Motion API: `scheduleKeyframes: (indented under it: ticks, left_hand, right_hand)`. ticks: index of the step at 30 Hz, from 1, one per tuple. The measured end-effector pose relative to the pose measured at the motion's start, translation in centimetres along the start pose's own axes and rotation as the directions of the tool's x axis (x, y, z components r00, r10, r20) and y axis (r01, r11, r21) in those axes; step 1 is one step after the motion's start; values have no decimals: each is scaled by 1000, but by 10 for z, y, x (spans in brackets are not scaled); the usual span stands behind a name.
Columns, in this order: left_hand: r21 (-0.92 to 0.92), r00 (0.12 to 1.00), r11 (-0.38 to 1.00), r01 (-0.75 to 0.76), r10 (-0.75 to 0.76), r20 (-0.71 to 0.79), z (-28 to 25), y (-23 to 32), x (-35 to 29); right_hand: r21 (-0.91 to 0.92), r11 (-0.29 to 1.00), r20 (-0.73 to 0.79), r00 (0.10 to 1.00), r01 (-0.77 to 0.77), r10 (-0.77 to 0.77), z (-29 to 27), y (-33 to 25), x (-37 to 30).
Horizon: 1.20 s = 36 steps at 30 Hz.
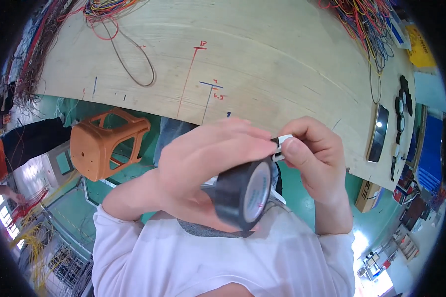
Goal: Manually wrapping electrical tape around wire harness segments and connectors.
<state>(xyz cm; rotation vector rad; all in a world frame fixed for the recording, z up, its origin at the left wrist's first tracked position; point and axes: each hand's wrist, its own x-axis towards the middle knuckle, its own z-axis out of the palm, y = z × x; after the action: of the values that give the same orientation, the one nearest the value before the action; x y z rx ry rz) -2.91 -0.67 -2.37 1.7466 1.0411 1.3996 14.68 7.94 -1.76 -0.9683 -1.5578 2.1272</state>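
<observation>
My left hand (pixel 198 156) is closed around a roll of black tape (pixel 230 197), its pale core facing right. The fingertips of that hand reach over to a small white piece (pixel 284 138) with black parts beside it. Thumb and forefinger of my right hand (pixel 317 158) pinch this white piece from the right. What kind of piece it is I cannot make out, as the fingers hide most of it. Both hands are held in front of my body, at the near edge of the wooden table (pixel 262 64).
Bundles of coloured wires (pixel 109 10) lie at the far left, more wires (pixel 364 24) at the far right. A phone (pixel 377 133) and several black tape rolls (pixel 401 106) rest along the right side. An orange stool (pixel 92 151) lies tipped on the green floor.
</observation>
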Motion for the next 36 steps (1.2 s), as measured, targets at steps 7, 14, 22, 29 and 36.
scheduleKeyframes:
  ticks: [7,14,22,29,36]
  left_hand:
    - [346,982,921,-177,140,129,-8,4,-12]
    - [484,974,845,-226,179,142,-6,11,-10]
    - [521,946,790,-324,277,168,-13,13,-5]
    - [610,918,700,-372,178,355,-17,22,-3]
    - [751,945,638,-168,322,-62,18,2,-9]
  right_hand:
    - [91,994,83,995,-68,61,3,-5,4]
    - [190,971,153,981,-147,119,1,-8,8]
    - [202,959,252,957,-197,144,-2,-9,13]
    - [166,960,308,936,-227,169,-4,-10,21]
    - [82,996,-37,999,-23,26,14,-6,19]
